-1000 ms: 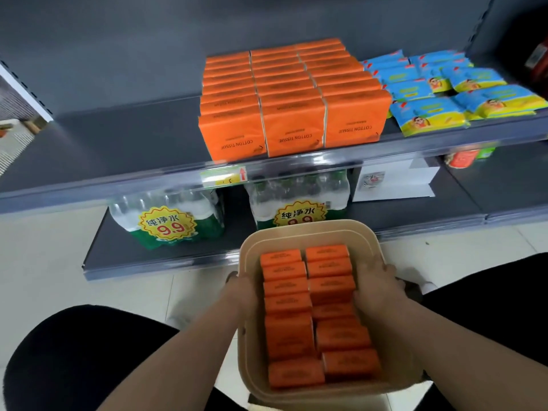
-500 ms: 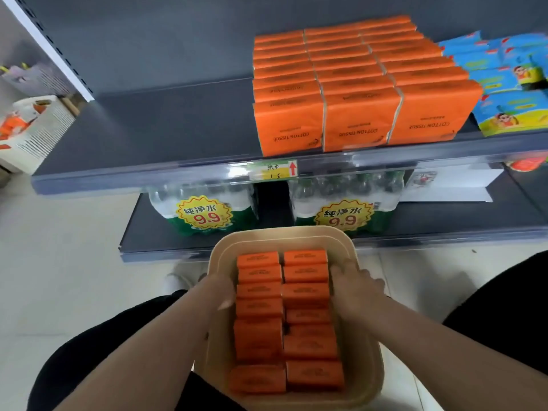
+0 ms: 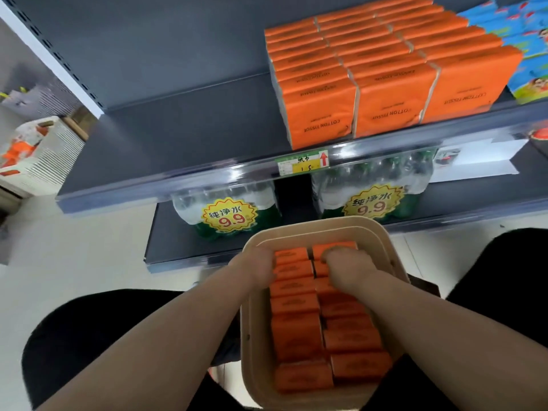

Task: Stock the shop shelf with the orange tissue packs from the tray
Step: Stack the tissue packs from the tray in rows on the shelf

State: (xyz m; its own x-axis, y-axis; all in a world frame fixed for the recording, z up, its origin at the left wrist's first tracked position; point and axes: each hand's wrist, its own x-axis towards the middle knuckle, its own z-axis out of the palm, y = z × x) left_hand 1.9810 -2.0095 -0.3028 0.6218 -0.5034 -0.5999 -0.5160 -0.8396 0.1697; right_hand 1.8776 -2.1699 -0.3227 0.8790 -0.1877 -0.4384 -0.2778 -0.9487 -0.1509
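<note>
Here, motion blur softens both hands and hides the fingertips. The left hand [image 3: 258, 265] lies curled against the far left packs; its grip cannot be told. The right hand [image 3: 347, 266] curls over the far right pack. The orange tissue packs [image 3: 296, 336] lie in the tray [image 3: 385, 247] in two columns, long axes running left-right.

This is a shop: grey metal shelving [image 3: 189, 137] with a clear price rail [image 3: 178, 185] bearing a yellow price label [image 3: 302, 166] at 12 o'clock, ranks of orange tissue packs [image 3: 394, 111] at 1 o'clock, blue-and-yellow packets [image 3: 527, 31] at 2 o'clock, and shrink-wrapped water bottle multipacks [image 3: 228, 215] stickered 9.9 beneath.
</note>
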